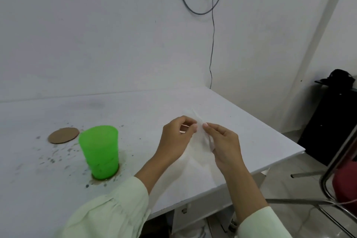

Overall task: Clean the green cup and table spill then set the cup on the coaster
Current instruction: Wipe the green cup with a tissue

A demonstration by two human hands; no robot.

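— Where is the green cup (99, 151) sitting?

— It is standing upright on the white surface (146, 102), towards the left, with its mouth facing up. It is a bright, slightly translucent green plastic tumbler, wider at the rim than at the base. Nobody is touching it.

— And the spill?

— A brownish ring of liquid (120, 168) is pooling around the cup's base, touching it. Grey-brown splatter spots (52, 158) are lying scattered over the surface to the left of the cup and behind it.

— Is the coaster (63, 135) anywhere close?

— It is lying flat just behind and to the left of the cup, a round brown cardboard-looking disc. From this angle the cup's rim is overlapping its right edge, so I cannot tell whether the two are touching.

— What are the hands doing?

— Both are working over the right part of the surface, well apart from the cup. The left hand (174, 137) is pinching a thin white tissue (200, 145) between thumb and fingertips, and the right hand (222, 145) is pinching the same tissue from the other side. The sheet is hanging between them, pale and crumpled, hard to separate from the white surface beneath it.

— Anything else showing?

— Pale green sleeves (108, 210) are covering both forearms. A black cable (212, 44) is running down the wall behind the surface, and a dark cabinet (332, 121) is standing at the right, beside a metal chair frame (336, 160).
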